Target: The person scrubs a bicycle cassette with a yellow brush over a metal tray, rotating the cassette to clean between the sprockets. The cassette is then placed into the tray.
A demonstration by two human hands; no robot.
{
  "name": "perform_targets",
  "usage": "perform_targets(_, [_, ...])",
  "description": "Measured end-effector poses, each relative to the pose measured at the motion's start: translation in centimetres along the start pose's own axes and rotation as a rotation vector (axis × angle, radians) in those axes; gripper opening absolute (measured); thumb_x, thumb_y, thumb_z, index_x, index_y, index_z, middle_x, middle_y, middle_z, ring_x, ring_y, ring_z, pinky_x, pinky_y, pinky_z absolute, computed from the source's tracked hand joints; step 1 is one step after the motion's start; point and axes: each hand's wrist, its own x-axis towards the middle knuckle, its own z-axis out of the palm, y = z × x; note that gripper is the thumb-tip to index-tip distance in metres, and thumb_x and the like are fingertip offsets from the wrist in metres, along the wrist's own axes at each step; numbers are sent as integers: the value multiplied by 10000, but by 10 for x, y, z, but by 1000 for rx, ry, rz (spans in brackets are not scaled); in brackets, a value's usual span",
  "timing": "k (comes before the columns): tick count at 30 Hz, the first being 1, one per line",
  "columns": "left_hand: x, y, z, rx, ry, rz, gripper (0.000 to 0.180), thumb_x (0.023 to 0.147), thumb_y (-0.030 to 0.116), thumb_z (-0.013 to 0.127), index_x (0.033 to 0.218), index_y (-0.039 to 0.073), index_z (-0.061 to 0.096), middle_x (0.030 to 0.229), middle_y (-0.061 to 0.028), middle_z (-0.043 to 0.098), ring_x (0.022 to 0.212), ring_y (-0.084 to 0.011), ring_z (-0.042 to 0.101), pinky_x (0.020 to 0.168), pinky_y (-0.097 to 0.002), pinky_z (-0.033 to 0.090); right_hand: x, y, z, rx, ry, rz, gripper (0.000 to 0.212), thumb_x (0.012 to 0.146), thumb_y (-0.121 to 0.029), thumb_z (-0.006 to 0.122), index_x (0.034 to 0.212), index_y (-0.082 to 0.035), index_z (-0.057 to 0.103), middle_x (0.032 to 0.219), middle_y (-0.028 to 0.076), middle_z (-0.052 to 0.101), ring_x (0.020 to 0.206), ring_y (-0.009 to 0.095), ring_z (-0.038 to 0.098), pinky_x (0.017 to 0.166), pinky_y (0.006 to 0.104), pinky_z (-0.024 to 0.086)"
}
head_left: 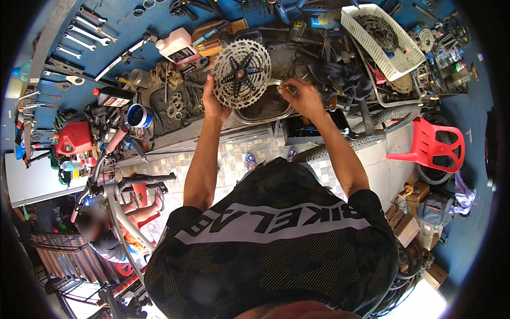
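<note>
Facing the long, crowded tabletop (pixel 281 61), I have both arms reached out over its near edge. Toward its right end, over by the far corner, sits the white lattice basket (pixel 402 68) with dark parts heaped in it. Left of the middle, a dark cloth (pixel 159 114) lies rumpled, close to the near edge. Right in front of me at that same edge is the metal tray (pixel 260 120), oval-looking with a bright rim and a dark, wet-looking bottom.

Above the tray's left part I hold the sprocket cassette (pixel 240 74), its silver toothed rings around a black star-shaped centre, raised clear of the tabletop and tilted so its broad face shows. Toward the far edge, left of the cassette, stands a white jug (pixel 178 49).

My left grip (pixel 214 101) is closed on the cassette's lower left rim, thumb upward. My right grip (pixel 304 98) is at the tray's right side with the fingers bent inward; I cannot tell whether they pinch anything. A blue tub (pixel 147 119) stands beside the cloth, toward the tabletop's left end. Smallest are the loose sprockets (pixel 175 106) on the cloth.
</note>
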Motion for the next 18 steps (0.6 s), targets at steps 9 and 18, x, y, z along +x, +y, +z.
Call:
perform_targets(9, [7, 18, -6, 336, 91, -288, 699, 1060, 498, 625, 1576, 49, 481, 1490, -162, 613, 1329, -295, 642, 1091, -464, 566, -3, 36, 17, 58, 16, 148, 349, 939, -393, 801, 1208, -174, 761, 1055, 142, 785, 960, 398, 746, 837, 460, 589])
perform_targets(18, [22, 33, 8, 263, 101, -479, 789, 1039, 714, 512, 1538, 102, 535, 1420, -163, 687, 1248, -320, 712, 1040, -510, 605, -25, 22, 11, -106, -122, -76, 364, 941, -388, 804, 1207, -143, 763, 1097, 167, 771, 1074, 341, 753, 933, 445, 578])
